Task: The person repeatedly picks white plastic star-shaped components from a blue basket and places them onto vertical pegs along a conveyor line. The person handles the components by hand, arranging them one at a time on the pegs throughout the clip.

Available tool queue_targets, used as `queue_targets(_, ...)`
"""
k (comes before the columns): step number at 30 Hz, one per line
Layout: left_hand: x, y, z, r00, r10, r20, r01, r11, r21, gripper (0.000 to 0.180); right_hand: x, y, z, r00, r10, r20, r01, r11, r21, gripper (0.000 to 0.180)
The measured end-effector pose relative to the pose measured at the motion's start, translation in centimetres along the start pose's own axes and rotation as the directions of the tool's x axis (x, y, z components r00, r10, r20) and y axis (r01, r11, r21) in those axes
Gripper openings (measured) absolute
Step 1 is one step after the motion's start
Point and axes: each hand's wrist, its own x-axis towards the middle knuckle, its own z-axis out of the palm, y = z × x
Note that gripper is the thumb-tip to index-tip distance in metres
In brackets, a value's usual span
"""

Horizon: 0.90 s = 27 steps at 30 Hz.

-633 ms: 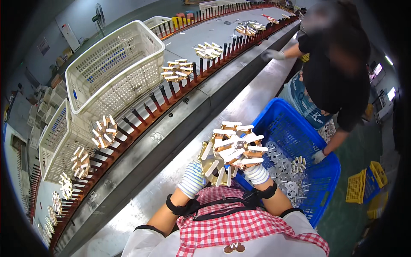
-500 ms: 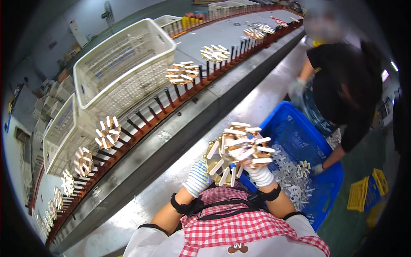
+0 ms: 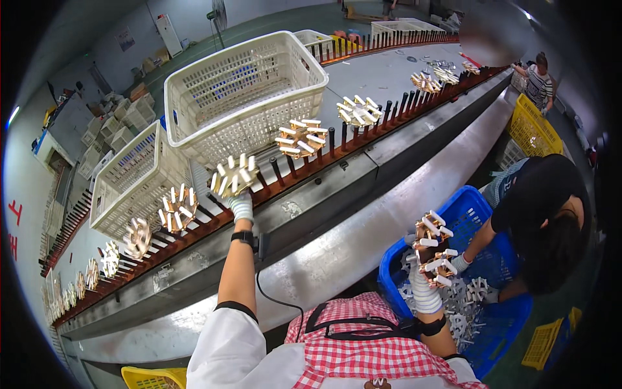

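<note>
My left hand (image 3: 241,207), in a striped glove, reaches out to the peg-lined edge of the long table. Its fingers are closed under a round gold-coloured metal piece with white bars (image 3: 233,176), partly hidden behind it. The piece is beside the black upright pegs (image 3: 275,172); whether it rests on one I cannot tell. On the right, my gloved right hand (image 3: 425,295) grips a similar copper-coloured piece with white bars (image 3: 431,243), near the rim of the blue basket (image 3: 387,269). Several more such pieces (image 3: 302,138) stand along the row of pegs.
Large white plastic crates (image 3: 246,126) stand behind the pegs. Small silvery parts (image 3: 466,318) lie in the blue basket, where a co-worker in black (image 3: 544,214) bends with both hands in it. Yellow baskets (image 3: 541,343) stand on the floor. A metal ledge (image 3: 311,259) runs below the table.
My hands have parted from in front of my apron. The left has carried its piece forward and left to the pegs; the right has moved rightward with its piece. The view has shifted.
</note>
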Motion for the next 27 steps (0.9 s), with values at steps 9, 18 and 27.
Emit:
queue_targets(9, -0.4, -1.5, 2.9, 0.992, -0.043, 0.119, 0.027, 0.991, 0.128, 0.039, -0.6, -3.0, 4.0, 0.990, 0.104, 0.093, -0.125, 0.961, 0.248, 0.061)
queue_targets(18, -2.0, 5.6, 0.1, 0.939, -0.161, 0.303, 0.216, 0.964, -0.157, 0.041, 7.9, 0.7, 7.1, 0.913, -0.390, 0.117, 0.052, -0.173, -0.984, 0.074)
queue_targets(27, -0.8, 32.0, -27.2, 0.653, 0.492, 0.576, 0.682, -0.050, -0.730, 0.027, 2.9, -4.2, 9.8, 0.853, -0.436, 0.288, -0.463, -0.886, 0.030, 0.092)
